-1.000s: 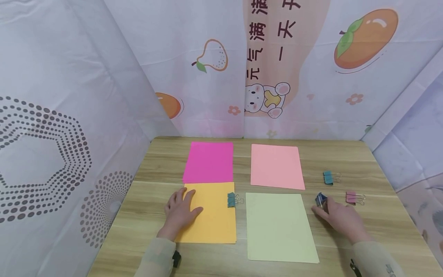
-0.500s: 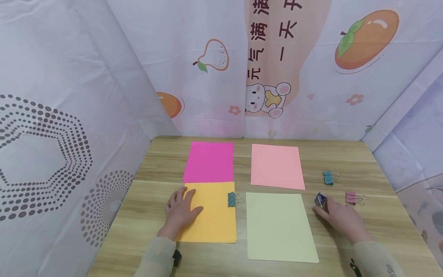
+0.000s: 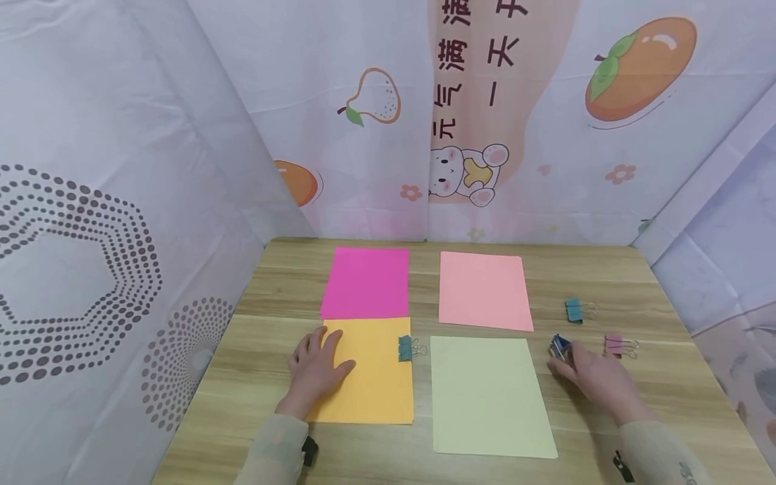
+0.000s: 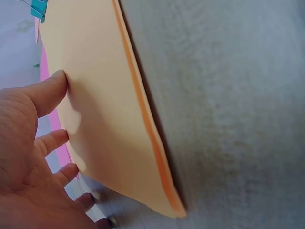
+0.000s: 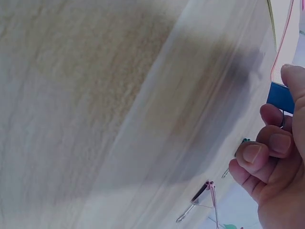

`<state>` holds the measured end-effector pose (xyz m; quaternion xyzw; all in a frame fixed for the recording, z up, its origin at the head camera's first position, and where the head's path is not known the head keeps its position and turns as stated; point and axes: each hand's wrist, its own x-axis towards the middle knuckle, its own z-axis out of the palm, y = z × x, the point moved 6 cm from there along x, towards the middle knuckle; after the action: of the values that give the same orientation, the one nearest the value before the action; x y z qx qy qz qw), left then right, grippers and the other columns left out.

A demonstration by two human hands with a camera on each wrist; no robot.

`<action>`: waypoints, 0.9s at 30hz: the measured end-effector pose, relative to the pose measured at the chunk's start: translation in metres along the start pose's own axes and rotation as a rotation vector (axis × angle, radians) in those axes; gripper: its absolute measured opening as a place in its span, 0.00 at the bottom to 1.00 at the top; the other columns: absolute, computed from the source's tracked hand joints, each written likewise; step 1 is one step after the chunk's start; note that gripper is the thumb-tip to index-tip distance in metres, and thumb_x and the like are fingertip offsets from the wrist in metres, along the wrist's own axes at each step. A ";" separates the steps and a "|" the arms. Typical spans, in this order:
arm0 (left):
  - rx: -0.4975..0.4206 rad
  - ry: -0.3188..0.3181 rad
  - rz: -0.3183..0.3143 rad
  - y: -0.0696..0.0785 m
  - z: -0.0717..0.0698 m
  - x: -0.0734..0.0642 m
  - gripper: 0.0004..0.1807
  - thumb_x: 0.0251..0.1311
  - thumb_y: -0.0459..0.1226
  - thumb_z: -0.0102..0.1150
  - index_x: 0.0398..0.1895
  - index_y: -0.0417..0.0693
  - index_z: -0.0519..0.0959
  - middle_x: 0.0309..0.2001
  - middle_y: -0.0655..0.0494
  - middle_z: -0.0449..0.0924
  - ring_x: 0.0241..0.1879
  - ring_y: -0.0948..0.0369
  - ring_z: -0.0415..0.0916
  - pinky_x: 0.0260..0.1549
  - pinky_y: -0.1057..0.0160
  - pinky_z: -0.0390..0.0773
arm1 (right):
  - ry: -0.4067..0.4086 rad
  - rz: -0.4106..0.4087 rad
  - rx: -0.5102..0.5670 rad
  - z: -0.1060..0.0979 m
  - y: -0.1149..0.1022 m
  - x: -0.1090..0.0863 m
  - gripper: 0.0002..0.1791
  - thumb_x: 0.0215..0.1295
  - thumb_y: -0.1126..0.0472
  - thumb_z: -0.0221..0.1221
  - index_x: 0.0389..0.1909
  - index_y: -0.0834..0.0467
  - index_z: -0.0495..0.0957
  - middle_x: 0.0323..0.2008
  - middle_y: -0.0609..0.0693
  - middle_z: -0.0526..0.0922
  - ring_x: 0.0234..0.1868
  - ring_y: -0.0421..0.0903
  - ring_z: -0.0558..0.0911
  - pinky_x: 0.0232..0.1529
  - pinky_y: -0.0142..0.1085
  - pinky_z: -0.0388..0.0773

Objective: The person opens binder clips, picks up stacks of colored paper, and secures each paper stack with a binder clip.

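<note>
My left hand (image 3: 316, 374) rests with spread fingers on the left part of a yellow-orange paper stack (image 3: 376, 397). In the left wrist view its thumb and fingertips touch the top sheet. A teal binder clip (image 3: 405, 349) grips that stack's right edge. On the right, my right hand (image 3: 600, 382) holds a blue binder clip (image 3: 561, 345) between thumb and curled fingers, just right of the pale green paper stack (image 3: 491, 397). The same blue clip (image 5: 281, 98) shows partly behind the thumb in the right wrist view.
A magenta paper stack (image 3: 366, 283) and a pink paper stack (image 3: 483, 291) lie at the back. Another teal binder clip (image 3: 573, 311) and a pink binder clip (image 3: 613, 345) lie beyond and beside my right hand on the wooden table (image 3: 655, 283). Printed curtains hang behind.
</note>
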<state>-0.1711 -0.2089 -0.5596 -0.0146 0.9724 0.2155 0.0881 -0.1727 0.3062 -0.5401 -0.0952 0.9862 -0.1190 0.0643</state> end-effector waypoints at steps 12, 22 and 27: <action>-0.046 0.050 0.003 0.004 -0.009 0.001 0.35 0.70 0.50 0.59 0.76 0.47 0.64 0.79 0.39 0.47 0.75 0.33 0.42 0.63 0.24 0.47 | 0.066 -0.062 -0.043 -0.004 -0.005 0.000 0.22 0.75 0.44 0.57 0.34 0.59 0.69 0.16 0.45 0.69 0.18 0.46 0.67 0.21 0.42 0.69; 0.011 0.172 0.101 0.034 -0.021 0.004 0.27 0.68 0.46 0.63 0.66 0.44 0.75 0.71 0.41 0.65 0.71 0.35 0.56 0.63 0.30 0.58 | 0.076 -0.094 -0.072 -0.006 -0.010 -0.002 0.20 0.75 0.46 0.58 0.33 0.58 0.67 0.16 0.44 0.70 0.20 0.47 0.69 0.25 0.45 0.72; 0.044 0.258 0.224 0.056 -0.023 0.001 0.22 0.66 0.44 0.65 0.60 0.45 0.80 0.65 0.43 0.71 0.67 0.35 0.62 0.59 0.31 0.64 | 0.094 -0.118 -0.088 -0.007 -0.011 -0.002 0.19 0.74 0.48 0.60 0.32 0.57 0.67 0.15 0.42 0.69 0.20 0.46 0.72 0.33 0.51 0.78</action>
<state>-0.1794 -0.1677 -0.5154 0.0684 0.9757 0.1988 -0.0620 -0.1697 0.2975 -0.5307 -0.1502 0.9851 -0.0833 0.0065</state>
